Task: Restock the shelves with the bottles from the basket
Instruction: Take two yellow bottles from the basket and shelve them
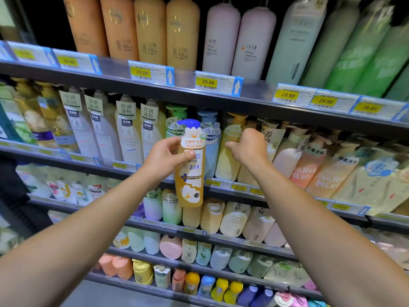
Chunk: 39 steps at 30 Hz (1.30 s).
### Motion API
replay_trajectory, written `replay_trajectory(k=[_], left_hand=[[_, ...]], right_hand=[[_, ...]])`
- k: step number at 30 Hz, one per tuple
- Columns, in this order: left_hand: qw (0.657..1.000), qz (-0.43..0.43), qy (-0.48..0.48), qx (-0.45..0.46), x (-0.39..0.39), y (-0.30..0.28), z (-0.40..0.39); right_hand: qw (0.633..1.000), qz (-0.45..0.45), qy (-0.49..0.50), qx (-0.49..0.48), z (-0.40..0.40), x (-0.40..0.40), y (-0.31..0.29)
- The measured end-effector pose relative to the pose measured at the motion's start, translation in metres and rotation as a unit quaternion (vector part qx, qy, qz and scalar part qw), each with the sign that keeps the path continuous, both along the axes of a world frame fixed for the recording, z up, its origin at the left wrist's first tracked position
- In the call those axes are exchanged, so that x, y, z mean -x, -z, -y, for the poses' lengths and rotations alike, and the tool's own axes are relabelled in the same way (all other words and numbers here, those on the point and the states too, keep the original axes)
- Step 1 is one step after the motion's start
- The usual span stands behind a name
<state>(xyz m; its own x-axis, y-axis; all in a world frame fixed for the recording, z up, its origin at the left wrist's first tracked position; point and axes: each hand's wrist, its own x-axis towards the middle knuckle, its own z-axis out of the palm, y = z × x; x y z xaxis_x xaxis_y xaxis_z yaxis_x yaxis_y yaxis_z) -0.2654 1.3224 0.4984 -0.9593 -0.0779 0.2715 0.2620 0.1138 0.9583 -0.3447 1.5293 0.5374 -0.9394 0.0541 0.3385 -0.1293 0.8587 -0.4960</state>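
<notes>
Both my forearms reach up from the bottom edge, and my left hand [164,159] wraps around one amber pump bottle [190,169], held upright in front of the shelves, long axis vertical, blue pump on top, spout pointing left. Beyond it, my right hand [249,147] curls onto a pale yellow bottle [228,160] standing on the second shelf [155,172], beneath four orange bottles [135,29] on the top shelf.
</notes>
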Motion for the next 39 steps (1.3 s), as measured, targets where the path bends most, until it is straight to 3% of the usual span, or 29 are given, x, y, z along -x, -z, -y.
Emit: replay_trajectory(k=[10,13,24,39], left_hand=[[1.0,-0.004,0.019,-0.019,0.014,-0.006,-0.004],[1.0,0.004,0.017,-0.018,0.019,-0.004,-0.014],[1.0,0.002,0.025,-0.001,0.02,0.002,-0.024],[0.999,0.012,0.026,0.02,0.024,0.002,-0.018]], right_hand=[[0.999,0.033,0.009,-0.017,-0.028,-0.002,-0.031],[0.997,0.08,-0.011,-0.011,-0.025,-0.008,-0.024],[0.998,-0.034,0.055,0.002,0.011,-0.012,0.01],[0.996,0.082,-0.033,0.012,-0.013,0.0,-0.012]])
